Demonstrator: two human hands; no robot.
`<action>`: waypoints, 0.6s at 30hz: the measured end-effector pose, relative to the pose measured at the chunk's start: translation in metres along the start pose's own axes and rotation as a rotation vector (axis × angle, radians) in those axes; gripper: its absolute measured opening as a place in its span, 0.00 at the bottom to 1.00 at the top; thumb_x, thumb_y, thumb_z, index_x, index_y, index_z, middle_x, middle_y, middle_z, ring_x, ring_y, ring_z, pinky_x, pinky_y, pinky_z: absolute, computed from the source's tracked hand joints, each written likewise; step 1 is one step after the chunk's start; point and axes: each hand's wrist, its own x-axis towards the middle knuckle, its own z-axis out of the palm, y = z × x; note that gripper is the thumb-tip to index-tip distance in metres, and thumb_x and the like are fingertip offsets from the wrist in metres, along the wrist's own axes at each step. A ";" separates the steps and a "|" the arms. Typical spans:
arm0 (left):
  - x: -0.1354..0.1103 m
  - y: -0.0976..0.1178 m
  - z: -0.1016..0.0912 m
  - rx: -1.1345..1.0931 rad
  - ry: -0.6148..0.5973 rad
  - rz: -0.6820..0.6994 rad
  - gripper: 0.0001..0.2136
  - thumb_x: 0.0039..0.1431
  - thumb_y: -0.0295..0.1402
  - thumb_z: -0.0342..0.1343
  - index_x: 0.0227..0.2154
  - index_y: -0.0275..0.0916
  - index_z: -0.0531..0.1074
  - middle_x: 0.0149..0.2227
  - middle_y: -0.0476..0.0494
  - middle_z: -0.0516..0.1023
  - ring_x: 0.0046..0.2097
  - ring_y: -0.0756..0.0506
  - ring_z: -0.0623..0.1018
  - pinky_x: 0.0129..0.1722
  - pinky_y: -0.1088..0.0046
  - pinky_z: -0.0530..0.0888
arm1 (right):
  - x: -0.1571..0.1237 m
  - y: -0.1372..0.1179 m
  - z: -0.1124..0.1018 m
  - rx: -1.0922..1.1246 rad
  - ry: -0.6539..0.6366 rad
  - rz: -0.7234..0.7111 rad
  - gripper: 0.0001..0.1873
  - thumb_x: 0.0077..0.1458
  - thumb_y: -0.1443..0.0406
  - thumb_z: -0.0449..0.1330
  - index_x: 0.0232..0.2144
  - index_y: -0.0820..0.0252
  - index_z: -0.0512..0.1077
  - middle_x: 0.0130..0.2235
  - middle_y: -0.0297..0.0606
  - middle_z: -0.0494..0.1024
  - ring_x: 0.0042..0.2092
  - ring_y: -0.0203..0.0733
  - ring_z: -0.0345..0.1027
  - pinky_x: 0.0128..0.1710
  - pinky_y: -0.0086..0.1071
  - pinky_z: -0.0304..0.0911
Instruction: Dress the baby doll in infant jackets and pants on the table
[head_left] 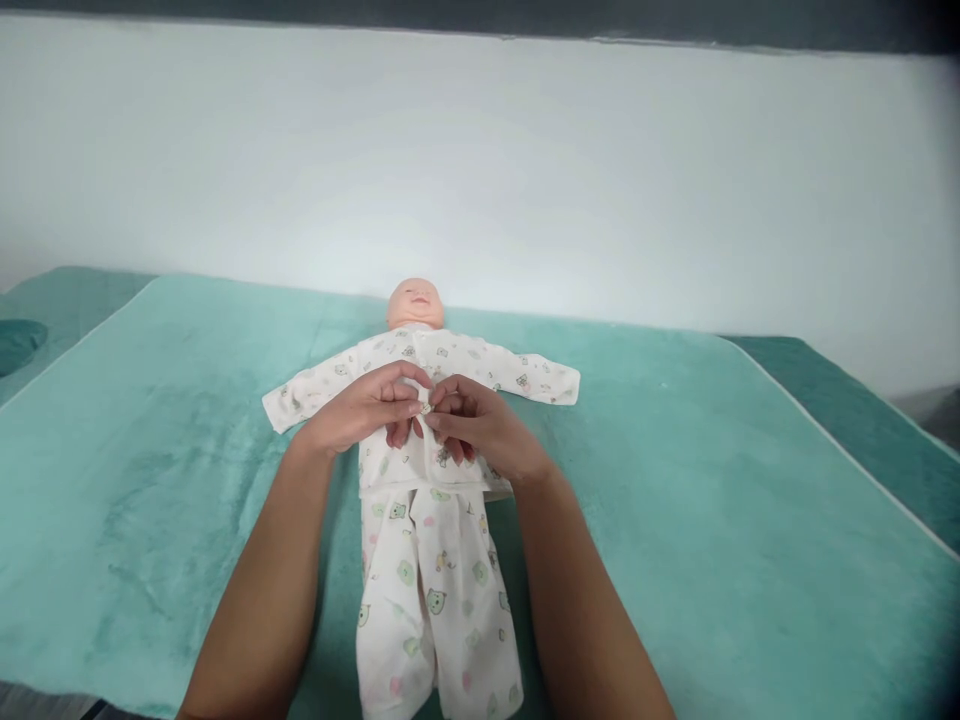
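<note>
A baby doll (415,302) lies on its back on a teal blanket (675,480), head toward the wall. It wears a white printed top (480,365) with sleeves spread sideways and matching trousers (431,600). Both hands meet over the doll's chest. My left hand (367,408) pinches the shirt front from the left. My right hand (480,425) pinches it from the right, fingertips touching at a small button (426,408). Both hands have their fingers closed on the fabric.
The teal blanket covers a darker green surface (862,420) that shows at the right and far left. A pale wall (480,180) rises behind it. A dark green rounded object (19,342) sits at the far left edge.
</note>
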 end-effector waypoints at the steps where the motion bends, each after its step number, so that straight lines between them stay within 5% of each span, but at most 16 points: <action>1: 0.000 0.001 0.000 0.011 -0.009 -0.016 0.13 0.63 0.40 0.60 0.46 0.41 0.69 0.26 0.52 0.74 0.25 0.51 0.76 0.25 0.77 0.70 | 0.000 0.000 0.000 0.005 0.001 -0.011 0.16 0.56 0.54 0.66 0.38 0.56 0.68 0.25 0.26 0.74 0.18 0.30 0.63 0.16 0.24 0.54; 12: -0.004 0.005 -0.001 0.085 -0.144 -0.061 0.13 0.63 0.36 0.59 0.48 0.39 0.71 0.27 0.47 0.80 0.29 0.48 0.79 0.24 0.77 0.70 | 0.002 0.002 0.001 0.025 0.044 -0.014 0.10 0.57 0.60 0.63 0.38 0.56 0.69 0.23 0.26 0.73 0.17 0.31 0.63 0.14 0.25 0.51; 15: -0.002 0.000 0.001 0.035 0.058 0.086 0.10 0.63 0.37 0.59 0.44 0.38 0.74 0.26 0.48 0.78 0.27 0.49 0.77 0.25 0.74 0.72 | 0.004 0.005 0.003 0.108 0.162 -0.080 0.08 0.57 0.61 0.63 0.37 0.55 0.69 0.23 0.25 0.71 0.16 0.30 0.59 0.13 0.26 0.48; 18: 0.005 -0.006 0.002 0.066 0.373 0.259 0.09 0.63 0.39 0.59 0.40 0.39 0.76 0.30 0.46 0.80 0.32 0.47 0.79 0.32 0.70 0.76 | 0.007 0.010 0.008 0.174 0.408 -0.264 0.03 0.59 0.62 0.60 0.35 0.53 0.69 0.26 0.27 0.71 0.23 0.32 0.65 0.20 0.27 0.60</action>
